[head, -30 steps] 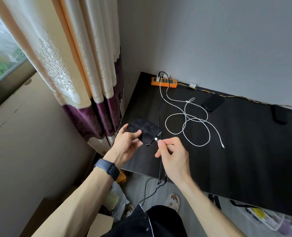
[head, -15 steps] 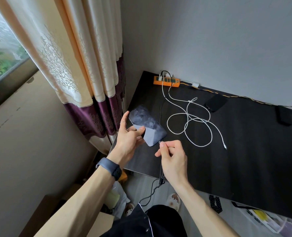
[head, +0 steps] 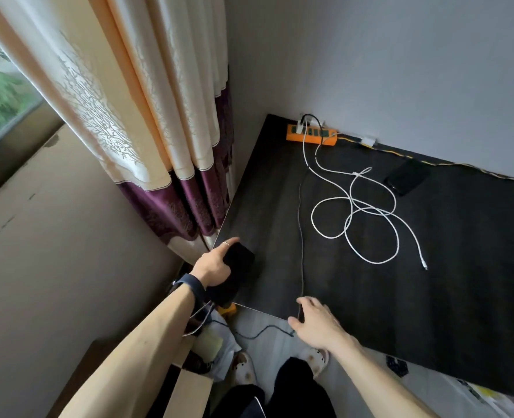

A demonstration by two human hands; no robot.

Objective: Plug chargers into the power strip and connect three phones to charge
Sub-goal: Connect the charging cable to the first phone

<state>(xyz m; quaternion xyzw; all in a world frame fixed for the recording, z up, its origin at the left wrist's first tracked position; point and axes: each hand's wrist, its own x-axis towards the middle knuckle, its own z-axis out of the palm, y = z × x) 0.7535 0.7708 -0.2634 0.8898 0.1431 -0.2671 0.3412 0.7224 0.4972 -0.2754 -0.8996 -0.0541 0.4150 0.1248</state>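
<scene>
At the near left corner of the dark table [head: 370, 297], my left hand [head: 215, 268] grips a black phone [head: 239, 263] and holds it down on the tabletop. My right hand [head: 317, 322] sits at the table's front edge, its fingers curled around a thin dark cable [head: 301, 236]. That cable runs back to the orange power strip [head: 311, 136] at the far wall and hangs below the edge toward the phone. A white cable [head: 356, 211], also plugged into the strip, lies coiled mid-table with its free end to the right. A second black phone [head: 406, 178] lies near the wall.
Cream and purple curtains [head: 147, 131] hang just left of the table. The strip's yellow cord [head: 448, 164] trails along the wall, past a small white adapter [head: 368, 141]. Below the front edge are bags and papers [head: 213, 345], a cardboard box [head: 186, 390] and my slippered feet.
My left hand has lowered the phone from mid-air to the table's near left corner. My right hand has left the phone's plug end and dropped to the cable at the front edge.
</scene>
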